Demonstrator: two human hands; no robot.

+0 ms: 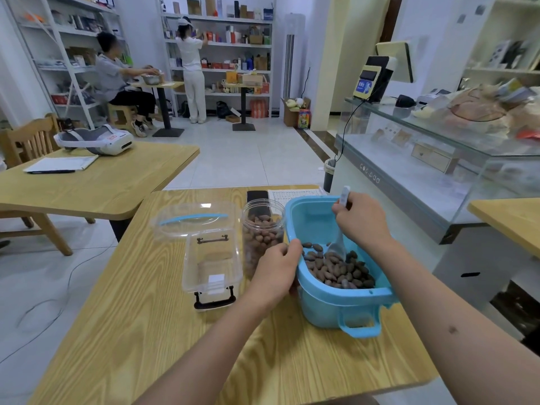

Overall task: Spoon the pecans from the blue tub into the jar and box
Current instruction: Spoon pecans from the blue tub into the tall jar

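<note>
Right now I have my right hand (361, 219) wrapped round the handle of the white spoon (339, 244), its bowl dipped into the pecans (339, 270) heaped at the near end of the blue tub (344, 305). The tub sits tilted on the right side of the wooden table (146, 331), its far end bare. My left hand (277, 270) grips the tub's left rim, fingers curled over the edge, touching the clear jar (263, 229) just beside it. That jar stands upright and lidless, mostly full of pecans. Left of the jar sits the clear box (211, 264), open, with black latches; I cannot tell whether any nuts lie inside. Its clear lid (194, 219) with a blue handle lies just beyond it. A dark phone (257, 196) and a printed sheet (295, 193) lie at the table's far edge.
</note>
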